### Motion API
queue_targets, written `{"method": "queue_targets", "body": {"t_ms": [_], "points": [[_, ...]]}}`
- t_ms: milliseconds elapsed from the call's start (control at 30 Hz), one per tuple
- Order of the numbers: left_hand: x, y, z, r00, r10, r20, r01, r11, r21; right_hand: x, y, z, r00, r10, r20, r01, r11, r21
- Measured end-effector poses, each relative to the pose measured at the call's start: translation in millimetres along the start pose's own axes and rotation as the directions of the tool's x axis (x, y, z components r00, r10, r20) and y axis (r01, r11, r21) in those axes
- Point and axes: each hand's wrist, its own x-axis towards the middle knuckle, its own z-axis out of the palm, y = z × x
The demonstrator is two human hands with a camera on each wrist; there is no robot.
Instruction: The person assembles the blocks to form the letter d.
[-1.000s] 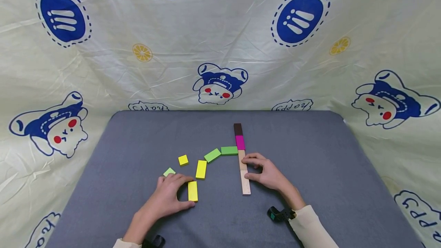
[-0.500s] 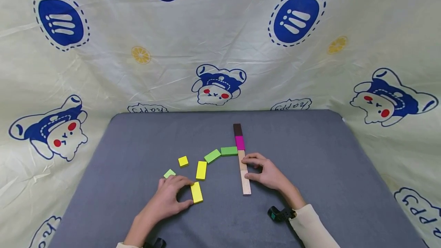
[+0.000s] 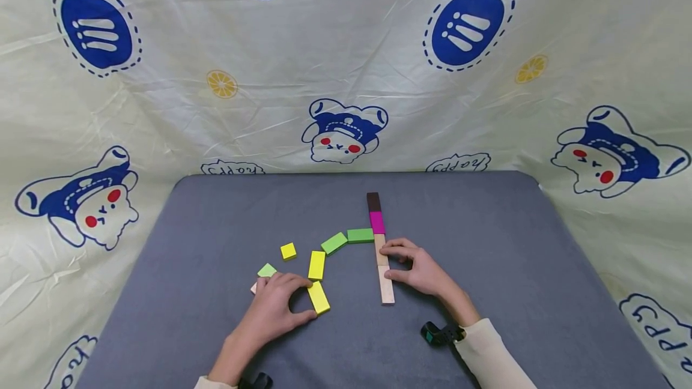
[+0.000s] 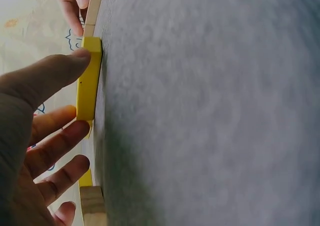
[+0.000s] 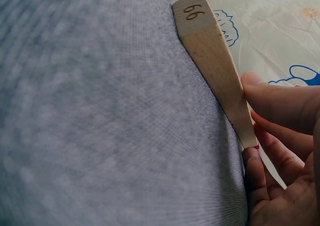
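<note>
Yellow block (image 3: 319,299) on the counter (image 3: 346,347), pinched near its ends by the left fingers (image 3: 297,281); right fingers (image 3: 402,251) rest loosely against pale blocks (image 3: 387,292).
Probably light, rigid wood, hardly fragile; best taken by its ends, sparing the neighbouring block (image 3: 316,265) just beyond.

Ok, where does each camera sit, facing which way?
Head: on the person's head, facing forward and down over the grey table; left grip, right grip and both sleeves show.
Left wrist: on that wrist, facing low across the table at the pinched yellow block; left grip close, right grip beyond.
Right wrist: on that wrist, facing a pale wooden block; only right grip shows.
Shared by head and left wrist: both grips, that yellow block.
</note>
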Motion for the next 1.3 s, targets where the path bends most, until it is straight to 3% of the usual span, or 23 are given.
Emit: {"method": "queue_targets", "body": {"t_ms": [200, 900, 1167, 1300], "points": [[0.2, 5.6, 5.1, 0.999, 0.004, -0.032, -0.002, 0.999, 0.045, 0.0, 0, -1, 1.000, 0.005, -0.002, -0.005, 1.000, -0.002], [2.6, 11.1, 6.4, 0.999, -0.046, -0.029, 0.049, 0.994, 0.099, 0.8, 0, -1, 1.000, -0.009, 0.004, 0.009, 1.000, 0.025], [0.8, 11.3, 9.7, 0.994, -0.012, -0.108, 0.025, 0.992, 0.122, 0.4, 1, -2, 1.000, -0.010, 0.001, 0.010, 1.000, 0.011], [1.0, 14.6, 10.8, 0.995, -0.015, -0.103, 0.028, 0.991, 0.131, -1.2, 0, -2, 1.000, -0.001, 0.005, 0.001, 1.000, 0.003]]}}
